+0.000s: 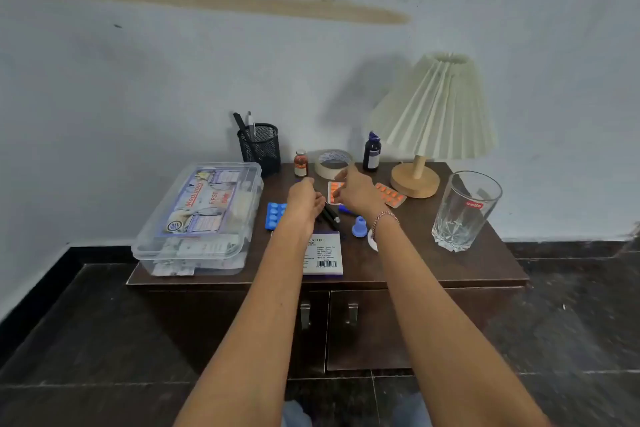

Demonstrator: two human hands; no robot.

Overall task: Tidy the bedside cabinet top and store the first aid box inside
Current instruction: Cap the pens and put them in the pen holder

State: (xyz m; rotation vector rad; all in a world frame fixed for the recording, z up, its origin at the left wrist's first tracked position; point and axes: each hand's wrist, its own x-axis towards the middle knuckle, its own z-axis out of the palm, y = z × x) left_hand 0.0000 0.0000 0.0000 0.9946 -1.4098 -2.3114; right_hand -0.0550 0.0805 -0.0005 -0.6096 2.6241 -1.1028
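Observation:
The clear plastic first aid box [199, 218] lies lid-shut on the left end of the dark brown cabinet top [415, 263]. My left hand [304, 199] hovers palm-down at the middle, its thumb just above two black pens [330, 217], with nothing visibly held. My right hand [356, 191] reaches over an orange pill strip [333, 191], fingers spread toward a roll of tape [333, 163]. A second orange strip [390, 195] lies to the right. A blue pill strip [274, 215] lies left of my left wrist. The two cabinet doors [367, 326] below are closed.
At the back stand a black mesh pen holder [261, 147], a small brown bottle [301, 164], a dark bottle [372, 152] and a pleated lamp [436, 114]. A drinking glass [464, 211] stands at the right. A blue cap [359, 227] and a white notepad [323, 255] lie near the front.

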